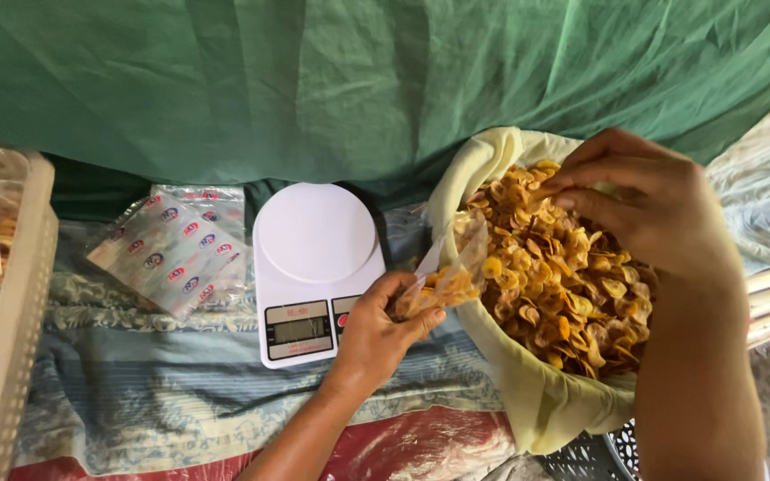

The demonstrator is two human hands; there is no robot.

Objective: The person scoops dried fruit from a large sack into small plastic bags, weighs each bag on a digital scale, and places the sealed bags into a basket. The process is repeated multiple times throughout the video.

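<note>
My left hand (pixel 378 328) grips a small clear plastic bag (pixel 450 267) partly filled with yellow chips, holding it open at the rim of a big container. My right hand (pixel 636 207) reaches into that container and pinches a few chips from the heap of fried yellow chips (pixel 563 285). The container is lined with a pale yellow cloth (pixel 528 396). A white kitchen scale (pixel 314 267) with a round platform and a small display stands just left of my left hand, with nothing on it.
A stack of empty printed clear pouches (pixel 176 251) lies left of the scale on a patterned blue cloth (pixel 180 392). A cream plastic basket (pixel 11 294) holding filled bags stands at the far left. A green cloth (pixel 358 80) hangs behind.
</note>
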